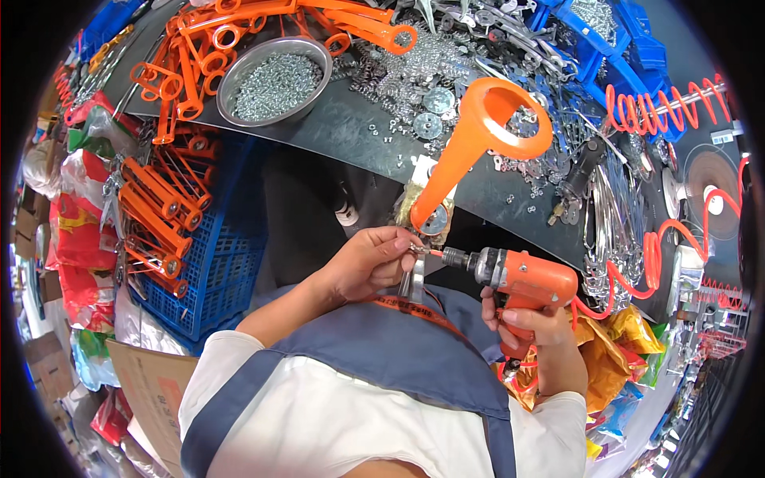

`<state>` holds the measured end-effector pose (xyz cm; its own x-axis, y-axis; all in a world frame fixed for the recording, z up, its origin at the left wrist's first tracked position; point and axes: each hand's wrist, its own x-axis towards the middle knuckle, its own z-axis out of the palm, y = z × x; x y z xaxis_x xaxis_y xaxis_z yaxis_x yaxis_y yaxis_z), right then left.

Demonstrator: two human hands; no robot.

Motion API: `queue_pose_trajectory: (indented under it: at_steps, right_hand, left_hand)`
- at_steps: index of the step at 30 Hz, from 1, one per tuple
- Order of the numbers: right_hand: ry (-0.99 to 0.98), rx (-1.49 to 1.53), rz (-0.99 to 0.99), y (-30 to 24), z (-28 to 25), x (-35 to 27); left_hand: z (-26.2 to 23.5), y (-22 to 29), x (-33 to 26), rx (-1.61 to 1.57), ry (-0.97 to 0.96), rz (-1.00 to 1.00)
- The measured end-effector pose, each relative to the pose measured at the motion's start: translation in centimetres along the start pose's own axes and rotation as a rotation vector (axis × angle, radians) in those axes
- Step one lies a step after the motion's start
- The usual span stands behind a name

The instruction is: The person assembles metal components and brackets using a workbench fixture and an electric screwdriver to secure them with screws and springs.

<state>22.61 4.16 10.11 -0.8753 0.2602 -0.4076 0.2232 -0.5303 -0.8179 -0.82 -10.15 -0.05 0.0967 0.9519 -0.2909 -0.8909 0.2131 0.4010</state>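
Note:
My right hand is wrapped round the grip of an orange air screwdriver, which points left. A red coiled hose trails from the tool. My left hand pinches a small silver metal piece at the tip of the screwdriver bit; its exact kind is too small to tell. Just beyond my left fingertips, an orange handle with a ring end stands tilted at the table edge. Its narrow lower end meets a round metal disc on a small fixture.
A steel bowl of screws sits on the dark table beside piled orange handles. Loose metal parts and blue bins lie behind. A blue crate holding orange handles stands left; the red coiled hose hangs right.

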Motion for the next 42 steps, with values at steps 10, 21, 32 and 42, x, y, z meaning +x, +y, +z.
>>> queue_pose_trajectory:
  at_steps: [10, 21, 32, 42]
  right_hand:
    - [0.024, -0.076, 0.003, 0.7, 0.4, 0.0]
    - [-0.014, -0.134, -0.006, 1.4, -0.1, -0.3]
    - [0.064, -0.178, 0.019, 0.7, 0.8, -0.9]
    - [0.205, -0.344, -0.067, -1.3, -0.8, 0.1]
  left_hand:
    - [-0.9, -0.5, 0.0, 0.135, 0.049, 0.114]
    - [-0.1, -1.1, -0.3, 0.419, 0.080, 0.208]
    - [1.0, 0.1, -0.8, 0.551, 0.141, 0.167]
    - [0.1, -1.7, 1.8, 1.810, 0.265, 1.074]
